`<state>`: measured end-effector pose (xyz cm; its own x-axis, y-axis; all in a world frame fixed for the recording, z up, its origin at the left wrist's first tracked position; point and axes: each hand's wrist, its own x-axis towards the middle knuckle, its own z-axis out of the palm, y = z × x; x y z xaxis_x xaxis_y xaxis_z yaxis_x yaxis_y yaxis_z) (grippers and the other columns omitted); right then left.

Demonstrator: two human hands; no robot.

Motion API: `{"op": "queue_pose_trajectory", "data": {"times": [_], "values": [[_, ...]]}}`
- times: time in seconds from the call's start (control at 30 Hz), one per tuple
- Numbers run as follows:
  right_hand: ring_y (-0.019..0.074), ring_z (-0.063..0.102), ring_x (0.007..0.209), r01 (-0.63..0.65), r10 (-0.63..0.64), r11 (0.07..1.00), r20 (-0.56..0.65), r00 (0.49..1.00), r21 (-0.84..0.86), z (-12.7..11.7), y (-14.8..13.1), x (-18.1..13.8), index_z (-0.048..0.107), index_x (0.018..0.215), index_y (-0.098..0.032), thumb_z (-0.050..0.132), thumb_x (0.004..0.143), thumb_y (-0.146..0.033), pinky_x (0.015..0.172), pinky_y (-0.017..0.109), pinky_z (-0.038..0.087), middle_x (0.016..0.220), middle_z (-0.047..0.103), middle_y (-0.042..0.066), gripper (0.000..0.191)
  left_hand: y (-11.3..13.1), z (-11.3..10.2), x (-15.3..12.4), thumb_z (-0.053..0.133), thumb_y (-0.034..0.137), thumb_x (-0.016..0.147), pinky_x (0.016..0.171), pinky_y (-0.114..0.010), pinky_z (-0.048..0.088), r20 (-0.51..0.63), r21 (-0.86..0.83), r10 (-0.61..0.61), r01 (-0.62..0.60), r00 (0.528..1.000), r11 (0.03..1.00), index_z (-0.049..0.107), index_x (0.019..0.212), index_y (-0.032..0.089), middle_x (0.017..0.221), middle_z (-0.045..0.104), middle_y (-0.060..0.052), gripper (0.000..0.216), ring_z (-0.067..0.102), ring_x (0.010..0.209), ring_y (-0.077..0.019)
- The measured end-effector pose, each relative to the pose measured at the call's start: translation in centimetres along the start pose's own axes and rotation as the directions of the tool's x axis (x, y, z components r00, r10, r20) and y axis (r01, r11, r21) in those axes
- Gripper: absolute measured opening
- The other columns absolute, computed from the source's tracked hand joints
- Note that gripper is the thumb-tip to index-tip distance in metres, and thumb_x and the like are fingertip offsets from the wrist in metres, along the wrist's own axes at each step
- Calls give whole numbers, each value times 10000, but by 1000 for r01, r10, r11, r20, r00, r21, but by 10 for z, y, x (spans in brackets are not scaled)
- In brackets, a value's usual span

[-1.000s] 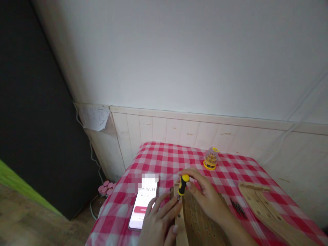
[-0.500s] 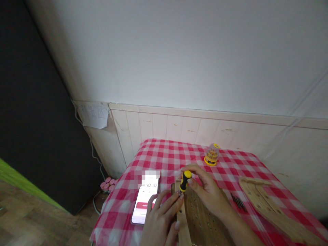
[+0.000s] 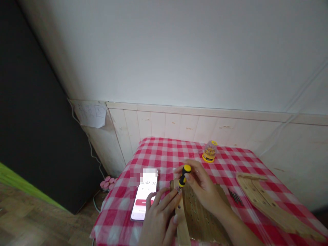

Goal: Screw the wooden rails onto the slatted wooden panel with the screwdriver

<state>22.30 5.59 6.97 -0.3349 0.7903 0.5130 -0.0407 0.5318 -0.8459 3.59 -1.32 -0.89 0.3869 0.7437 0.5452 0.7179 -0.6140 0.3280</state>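
Observation:
My right hand is closed around a short screwdriver with a black and yellow handle, held nearly upright with its tip down on a wooden piece full of small holes. My left hand rests at the left edge of that wood, fingers stretched toward the screwdriver tip, steadying a light wooden strip. Whether a screw sits under the tip is hidden.
A phone with a lit timer screen lies left of my hands on the red-checked tablecloth. A yellow bit holder stands at the back. Dark screws and another wooden panel lie to the right. The wall is close behind.
The view has drifted slightly; both hands stay at the wooden piece with the screwdriver upright. The phone timer went from 02:31 to 02:32.

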Motion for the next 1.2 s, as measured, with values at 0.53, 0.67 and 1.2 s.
{"op": "queue_pose_trajectory", "data": {"times": [0.53,0.67,1.2], "values": [[264,742,1147,11,13,982,124,992,-187,-18,-11,8,695,1355,-313,494,1047,-545,964,439,610,1207,798,102,435,-1,1,-2,426,308,1082,998,-447,393,20,-31,-13,13,1000,999,505,1534,283,1458,656,-37,460,561,1315,-283],[257,766,1063,-31,44,992,106,993,-125,-17,-8,9,753,1255,-298,548,1006,-592,897,412,633,1133,815,103,437,-1,0,-2,434,304,1074,992,-451,400,30,-42,-25,26,999,999,497,1546,298,1445,664,-55,477,571,1293,-295],[192,727,883,0,1,997,19,1000,-73,-16,-11,7,679,982,-253,706,910,-591,821,328,615,915,722,43,346,0,1,-3,475,238,1033,997,-446,402,42,-35,-51,52,998,998,493,1549,304,1459,655,-61,520,585,1285,-301]]}}
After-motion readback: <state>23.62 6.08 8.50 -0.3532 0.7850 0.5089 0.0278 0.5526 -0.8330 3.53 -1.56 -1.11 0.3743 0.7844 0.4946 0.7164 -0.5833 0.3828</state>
